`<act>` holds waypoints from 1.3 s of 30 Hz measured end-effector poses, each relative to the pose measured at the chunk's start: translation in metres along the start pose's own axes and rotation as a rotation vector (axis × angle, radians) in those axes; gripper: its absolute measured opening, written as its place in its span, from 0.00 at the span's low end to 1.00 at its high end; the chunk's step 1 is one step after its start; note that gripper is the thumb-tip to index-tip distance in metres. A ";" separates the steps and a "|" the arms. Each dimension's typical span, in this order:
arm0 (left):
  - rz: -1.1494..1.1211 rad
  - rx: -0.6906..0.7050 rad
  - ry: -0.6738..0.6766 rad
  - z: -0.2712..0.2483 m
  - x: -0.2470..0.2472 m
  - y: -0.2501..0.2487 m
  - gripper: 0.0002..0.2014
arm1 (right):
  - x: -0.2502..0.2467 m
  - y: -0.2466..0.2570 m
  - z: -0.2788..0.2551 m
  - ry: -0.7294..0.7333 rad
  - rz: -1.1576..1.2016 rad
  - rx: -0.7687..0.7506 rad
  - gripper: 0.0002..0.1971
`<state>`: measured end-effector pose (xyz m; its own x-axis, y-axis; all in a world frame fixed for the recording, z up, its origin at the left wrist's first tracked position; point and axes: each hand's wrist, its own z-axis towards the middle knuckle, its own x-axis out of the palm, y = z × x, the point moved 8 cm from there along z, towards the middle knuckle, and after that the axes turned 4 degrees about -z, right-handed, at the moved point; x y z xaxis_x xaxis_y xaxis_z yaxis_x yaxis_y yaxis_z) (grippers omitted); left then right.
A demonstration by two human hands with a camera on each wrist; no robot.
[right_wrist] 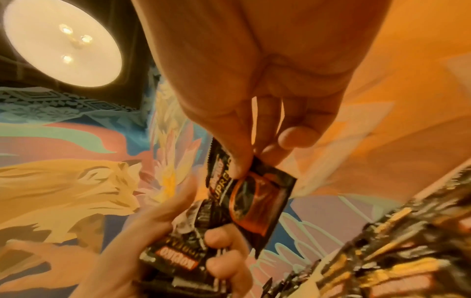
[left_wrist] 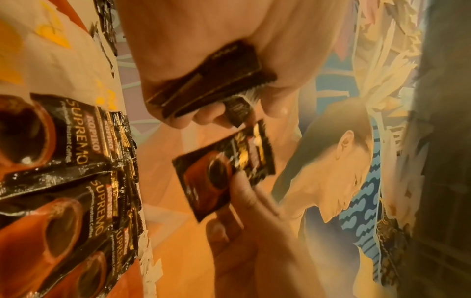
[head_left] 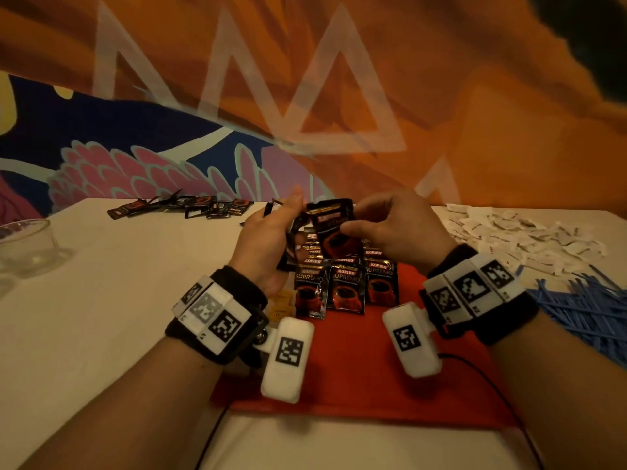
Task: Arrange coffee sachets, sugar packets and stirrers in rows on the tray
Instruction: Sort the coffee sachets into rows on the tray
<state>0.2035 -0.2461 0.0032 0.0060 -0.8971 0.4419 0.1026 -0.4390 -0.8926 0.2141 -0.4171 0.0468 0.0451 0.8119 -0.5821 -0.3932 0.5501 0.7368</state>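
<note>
Fingers (right_wrist: 238, 159) pinch sachet (head_left: 334, 228) above tray (head_left: 356, 368).

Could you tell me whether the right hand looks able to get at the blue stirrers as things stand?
Probably not yet: the right hand is pinching a coffee sachet. The blue stirrers lie uncovered to its right on the table.

The right hand (right_wrist: 257, 113) pinches one coffee sachet (right_wrist: 257, 201) between thumb and fingers. Below it, the left hand (right_wrist: 163, 252) grips a bunch of sachets (right_wrist: 178, 250). A round lamp (right_wrist: 61, 42) glows above.
</note>
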 end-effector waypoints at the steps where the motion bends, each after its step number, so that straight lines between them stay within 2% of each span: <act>1: -0.009 -0.005 -0.006 0.002 -0.003 0.000 0.12 | -0.006 -0.011 0.000 0.017 -0.020 0.064 0.04; 8: -0.127 -0.068 0.022 0.008 -0.010 0.000 0.08 | -0.035 -0.102 -0.033 0.177 -0.031 0.543 0.04; 13: -0.168 -0.092 0.042 0.007 -0.006 0.003 0.06 | -0.021 -0.118 -0.048 0.251 -0.029 0.659 0.05; 16: -0.173 -0.102 0.043 0.006 -0.005 0.006 0.05 | -0.012 -0.114 -0.048 0.254 -0.020 0.670 0.06; 24: -0.192 -0.126 0.055 0.006 -0.004 0.008 0.03 | -0.003 -0.099 -0.046 0.281 -0.186 0.625 0.07; 31: -0.195 -0.160 0.075 0.004 -0.001 0.010 0.02 | -0.003 -0.102 -0.045 0.276 -0.173 0.671 0.08; 35: -0.215 -0.167 0.093 0.000 0.000 0.009 0.10 | -0.008 -0.096 -0.040 0.258 -0.221 0.626 0.10; 39: -0.228 -0.179 0.112 -0.001 0.004 0.007 0.19 | -0.024 -0.076 -0.021 0.121 -0.344 0.434 0.15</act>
<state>0.2036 -0.2528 -0.0018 -0.1078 -0.7702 0.6286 -0.0886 -0.6224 -0.7777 0.2232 -0.4827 -0.0026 -0.0115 0.5577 -0.8299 0.0408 0.8296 0.5569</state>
